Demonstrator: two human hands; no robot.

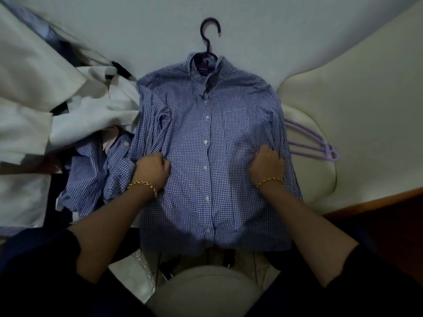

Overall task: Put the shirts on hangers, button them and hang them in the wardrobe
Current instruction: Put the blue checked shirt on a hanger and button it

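Checked shirt (207, 156) spread between grips: left hand (152, 167), right hand (267, 164) clutch its sides.

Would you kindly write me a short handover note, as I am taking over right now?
Left grip and right grip each hold the checked shirt, one either side of its placket.
It lies flat on the bed on the dark hanger. Done: hanger in, front buttons look fastened, collar open.
Left: hang it in the wardrobe, which is not in view, then do the striped shirt at the left. Lilac hangers lie at the right.
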